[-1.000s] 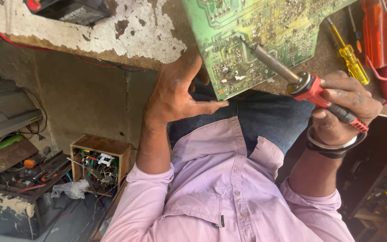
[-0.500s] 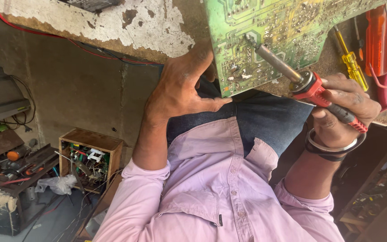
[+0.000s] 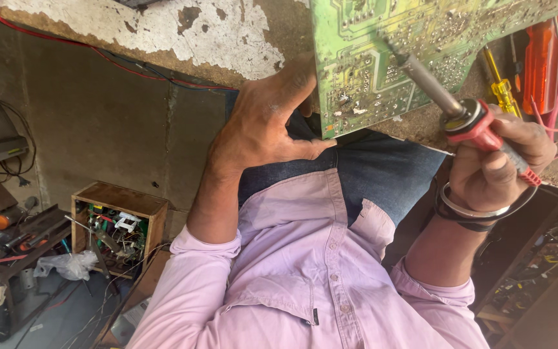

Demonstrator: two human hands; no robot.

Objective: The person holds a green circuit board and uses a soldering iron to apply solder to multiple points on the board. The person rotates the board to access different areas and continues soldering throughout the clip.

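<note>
Green circuit board (image 3: 414,58) between hands — left hand (image 3: 269,123) steadying, right hand (image 3: 495,161) soldering.

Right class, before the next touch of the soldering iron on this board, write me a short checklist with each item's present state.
1. Soldering iron gripped by its red handle in the right hand: ok.
2. Left hand steadying the green circuit board at its edge: ok.
3. Left fingers clear of the iron's tip: ok.
4. Tip resting on the intended joint: cannot tell.
5. Yellow screwdriver lying clear of the iron: ok.
6. Iron hot: cannot tell.
</note>
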